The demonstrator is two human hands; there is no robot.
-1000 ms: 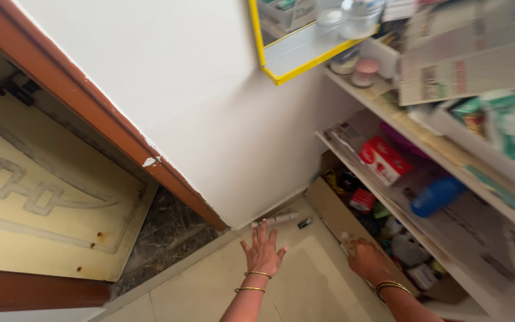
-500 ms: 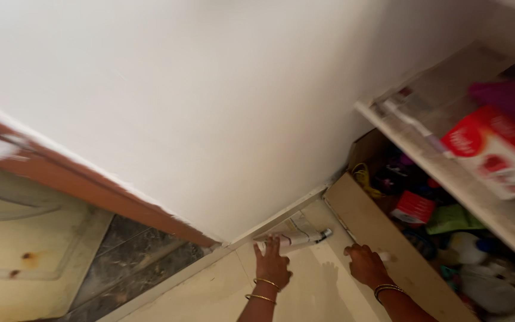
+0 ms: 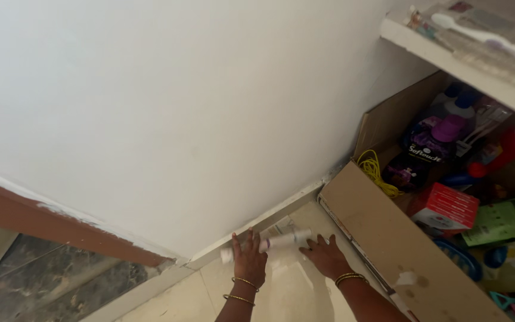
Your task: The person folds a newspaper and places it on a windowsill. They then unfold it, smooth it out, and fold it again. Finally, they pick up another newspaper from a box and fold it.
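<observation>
Scene: While the person is crouching at the foot of a white wall [image 3: 180, 107], both hands are working at a long white plastic tube with a pale cap [image 3: 269, 242] lying on the cream floor tiles [image 3: 293, 292] against the skirting.
Tube, place: It is lying on its side, parallel to the wall, just beside a flattened printed paper packet [image 3: 278, 228], between the two hands.
Left hand: The left hand [image 3: 248, 261] is resting over the tube's left part, fingers curling onto it; whether it is gripping fully cannot be told.
Right hand: The right hand [image 3: 326, 255] is lying flat and open on the tiles, fingertips touching or nearly touching the capped end.
Wrists: Thin gold bangles are showing on both.
Handling, a judgement: The tube is looking light and rigid, smooth and probably a little slippery; being round, it is likely rolling easily on the tile. The middle of the barrel is offering the surest hold, with fingers wrapping round it.
Nearby: An open brown cardboard box [image 3: 382, 232] is standing to the right, holding a purple-capped dark bottle [image 3: 430, 146], a red carton [image 3: 448, 206], a red spray bottle [image 3: 508, 149] and a coil of yellow cord [image 3: 377, 170], under a white shelf [image 3: 466, 68].
</observation>
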